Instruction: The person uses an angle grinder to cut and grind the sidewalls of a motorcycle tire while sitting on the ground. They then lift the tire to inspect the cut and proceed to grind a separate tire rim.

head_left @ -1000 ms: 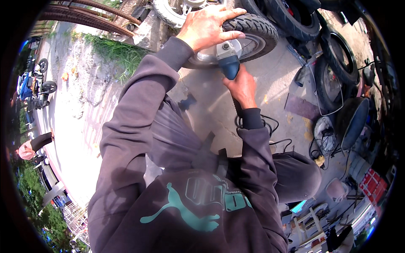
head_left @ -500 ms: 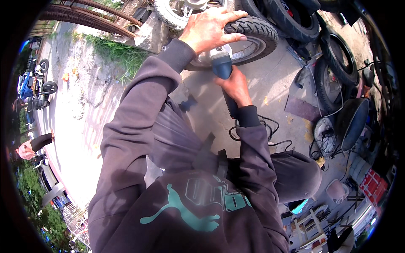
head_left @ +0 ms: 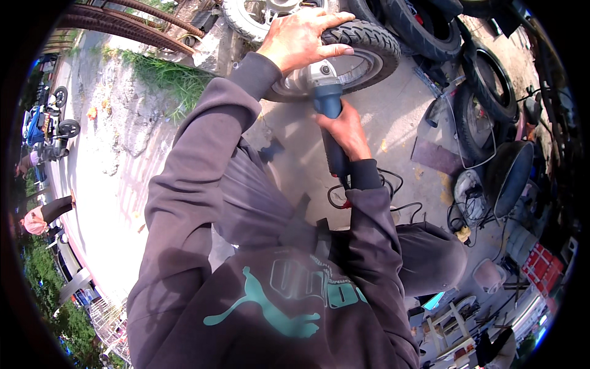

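The left hand [head_left: 301, 38] lies fingers spread on the small black rubber tyre on its grey wheel rim [head_left: 369, 46], seemingly steadying it, while the right hand [head_left: 345, 130], fingers clamped, holds the blue-bodied angle grinder [head_left: 327, 114] against that rim.

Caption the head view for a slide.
Left hand steadies a small tyre on concrete while right hand grips a blue angle grinder against its rim.

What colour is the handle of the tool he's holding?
Blue, seen in the head view: the grinder handle, gripped by the right hand.
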`<state>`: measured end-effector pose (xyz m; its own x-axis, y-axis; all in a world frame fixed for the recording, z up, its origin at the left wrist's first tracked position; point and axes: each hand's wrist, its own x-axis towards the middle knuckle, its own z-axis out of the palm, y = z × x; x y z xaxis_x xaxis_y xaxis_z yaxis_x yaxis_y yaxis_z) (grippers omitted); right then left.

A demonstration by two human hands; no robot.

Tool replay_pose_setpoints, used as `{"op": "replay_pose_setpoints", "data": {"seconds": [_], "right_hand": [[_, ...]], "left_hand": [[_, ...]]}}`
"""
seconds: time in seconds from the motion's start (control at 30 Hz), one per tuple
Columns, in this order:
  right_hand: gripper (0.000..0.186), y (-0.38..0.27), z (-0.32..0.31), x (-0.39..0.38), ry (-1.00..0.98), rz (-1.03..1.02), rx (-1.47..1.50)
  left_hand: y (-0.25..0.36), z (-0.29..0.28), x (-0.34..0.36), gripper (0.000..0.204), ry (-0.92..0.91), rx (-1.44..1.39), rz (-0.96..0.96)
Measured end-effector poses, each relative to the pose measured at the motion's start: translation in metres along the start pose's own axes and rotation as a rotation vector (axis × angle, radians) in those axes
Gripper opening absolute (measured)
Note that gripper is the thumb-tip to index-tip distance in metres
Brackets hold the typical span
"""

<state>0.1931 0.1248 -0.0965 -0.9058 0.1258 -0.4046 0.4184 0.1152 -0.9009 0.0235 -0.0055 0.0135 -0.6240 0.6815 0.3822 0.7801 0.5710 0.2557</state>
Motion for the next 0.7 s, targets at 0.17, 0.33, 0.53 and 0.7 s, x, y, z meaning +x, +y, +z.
{"op": "replay_pose_setpoints", "data": {"seconds": [0.17, 0.33, 0.53, 0.7], "right_hand": [[0.059, 0.008, 0.009, 0.007, -0.046, -0.019, 0.093], [0.061, 0.011, 0.009, 0.01, -0.007, -0.044, -0.096], [0.063, 0.016, 0.003, 0.008, 0.093, -0.098, -0.406], [0.058, 0.014, 0.0, 0.011, 0.135, -0.097, -0.638]], "left_hand": [[0.002, -0.003, -0.001, 0.067, -0.013, 0.027, -0.007], [0.005, -0.008, -0.002, 0.066, -0.05, 0.01, -0.046], [0.0, -0.004, 0.0, 0.065, -0.003, 0.001, 0.006], [0.003, -0.004, -0.001, 0.066, 0.012, 0.025, 0.015]]}}
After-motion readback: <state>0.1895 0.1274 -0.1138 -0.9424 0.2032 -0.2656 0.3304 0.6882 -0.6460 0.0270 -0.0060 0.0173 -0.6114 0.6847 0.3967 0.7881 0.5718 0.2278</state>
